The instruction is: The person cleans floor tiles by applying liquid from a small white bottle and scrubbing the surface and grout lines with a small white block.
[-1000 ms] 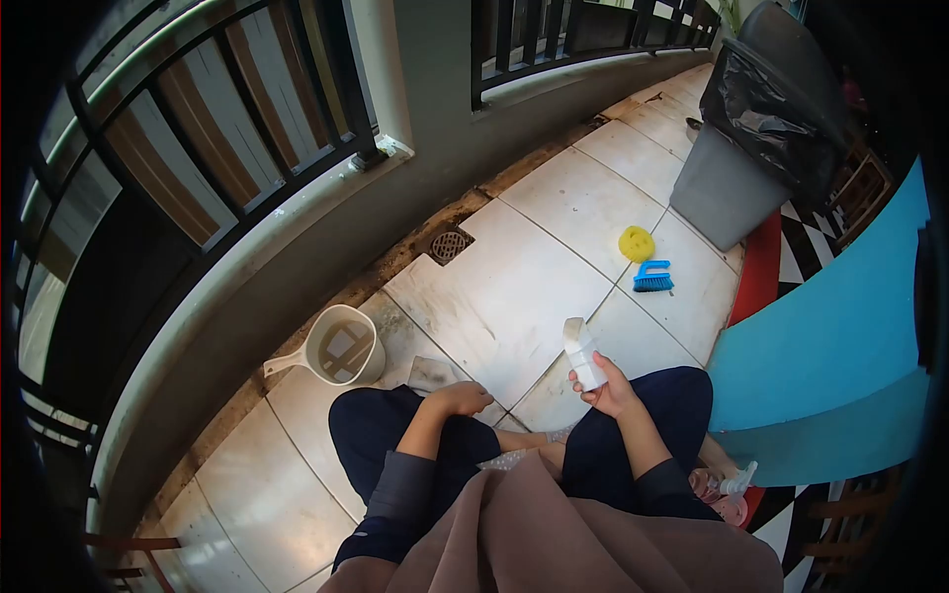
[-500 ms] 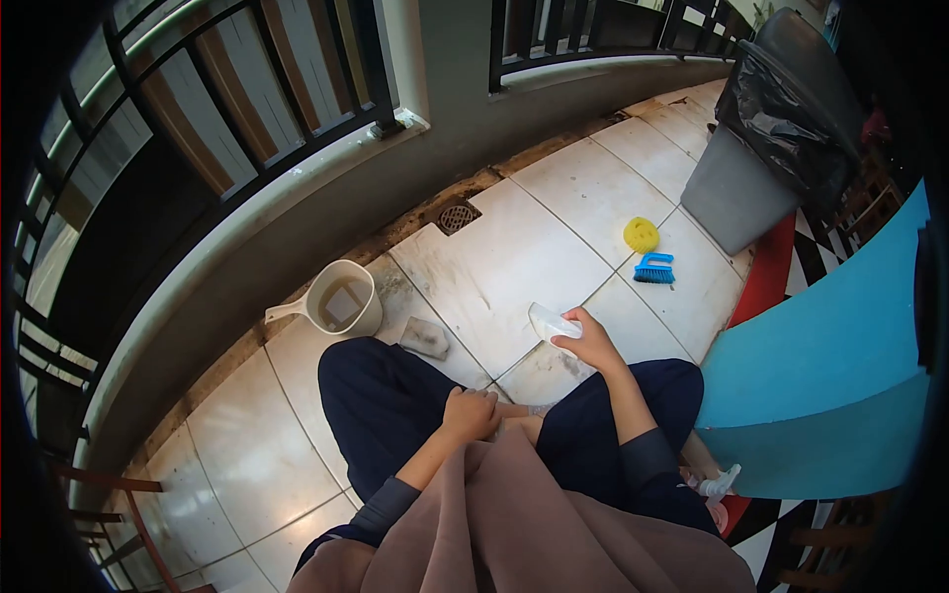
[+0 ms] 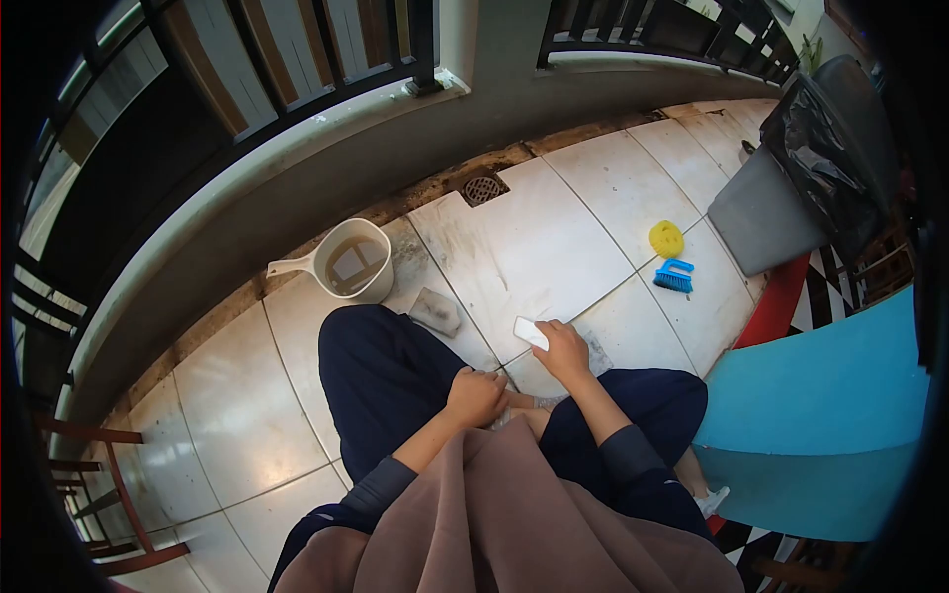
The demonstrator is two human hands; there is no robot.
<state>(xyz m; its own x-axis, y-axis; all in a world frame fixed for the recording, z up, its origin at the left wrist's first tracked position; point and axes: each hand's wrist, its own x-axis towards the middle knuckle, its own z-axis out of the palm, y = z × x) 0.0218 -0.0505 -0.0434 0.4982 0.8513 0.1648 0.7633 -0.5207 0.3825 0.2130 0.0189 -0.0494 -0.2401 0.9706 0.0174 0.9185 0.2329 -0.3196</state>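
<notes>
Head view: on the tiled floor (image 3: 554, 232), the left knee (image 3: 358, 341) sits close to a dipper (image 3: 380, 287) of water, so a careless shift of that leg could tip it. The left hand (image 3: 476, 397) rests by the ankles, fingers curled; whether it holds anything is hidden. The right hand (image 3: 564, 352) grips a white block (image 3: 531, 332) low over the tiles; a loosened or damp grip might drop it.

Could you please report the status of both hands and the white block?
Right hand gripping white block. Left hand nearby, palm hidden, grasp unclear. Grey block lies left, apart, not in the way.
</notes>
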